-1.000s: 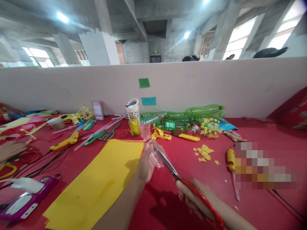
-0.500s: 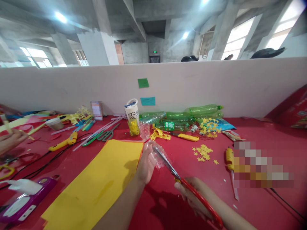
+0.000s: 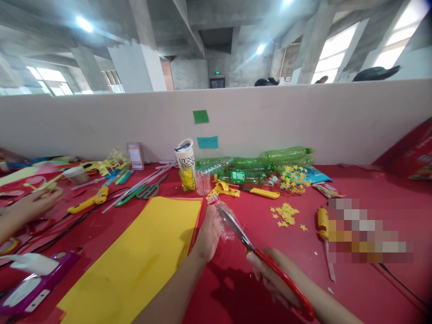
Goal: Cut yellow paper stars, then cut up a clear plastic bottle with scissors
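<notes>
While the clear bottle piece (image 3: 229, 231) sits in the stretched-out left hand (image 3: 209, 234), ahead of the right hand (image 3: 266, 280), which is wrapped around red-handled scissors (image 3: 265, 261) slanting over it, the piece looks thin, shiny and crumpled, with red near its top, beside yellow paper (image 3: 135, 261).

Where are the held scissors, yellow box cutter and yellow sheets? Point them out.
Held scissors (image 3: 270, 264), head view: red handle.
Yellow box cutter (image 3: 265, 193), head view: yellow handle.
Yellow sheets (image 3: 138, 254), head view: top surface.
</notes>
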Demonstrator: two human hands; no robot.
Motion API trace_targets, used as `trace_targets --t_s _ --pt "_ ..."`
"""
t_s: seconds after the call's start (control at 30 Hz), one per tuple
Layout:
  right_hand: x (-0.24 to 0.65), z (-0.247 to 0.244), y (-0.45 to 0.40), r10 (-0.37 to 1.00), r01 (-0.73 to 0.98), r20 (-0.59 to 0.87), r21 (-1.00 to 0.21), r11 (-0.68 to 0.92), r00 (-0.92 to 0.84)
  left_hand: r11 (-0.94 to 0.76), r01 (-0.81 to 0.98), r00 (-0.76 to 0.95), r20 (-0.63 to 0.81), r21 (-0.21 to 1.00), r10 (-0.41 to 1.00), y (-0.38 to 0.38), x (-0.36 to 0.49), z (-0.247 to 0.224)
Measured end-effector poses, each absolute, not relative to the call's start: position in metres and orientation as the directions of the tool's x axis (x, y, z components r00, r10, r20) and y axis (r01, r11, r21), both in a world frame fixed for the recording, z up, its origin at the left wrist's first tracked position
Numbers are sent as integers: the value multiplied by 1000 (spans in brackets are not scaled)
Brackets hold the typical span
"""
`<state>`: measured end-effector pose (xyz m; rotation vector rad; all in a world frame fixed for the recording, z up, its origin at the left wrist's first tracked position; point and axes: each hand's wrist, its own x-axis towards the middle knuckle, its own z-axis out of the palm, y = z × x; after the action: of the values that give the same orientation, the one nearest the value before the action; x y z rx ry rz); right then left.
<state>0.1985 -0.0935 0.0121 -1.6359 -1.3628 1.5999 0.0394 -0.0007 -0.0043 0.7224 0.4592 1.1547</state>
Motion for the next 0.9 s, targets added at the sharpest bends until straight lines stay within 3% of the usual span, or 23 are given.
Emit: trace_targets --t_s 0.3,0.53,0.73,0.9 --pt "199 19 -94 881 355 -447 -858 -372 -157 198 -653 329 38 731 944 1 39 -5" --pt "202 12 -93 875 289 -435 -884 -368 -215 202 -629 316 9 751 949 -1 39 -5" --pt "202 15 -92 864 370 -481 -837 -403 -147 218 -631 323 -4 744 946 -1 41 -8" --pt "201 16 -93 886 326 -431 -873 -363 -169 186 -607 311 15 772 950 1 39 -11"
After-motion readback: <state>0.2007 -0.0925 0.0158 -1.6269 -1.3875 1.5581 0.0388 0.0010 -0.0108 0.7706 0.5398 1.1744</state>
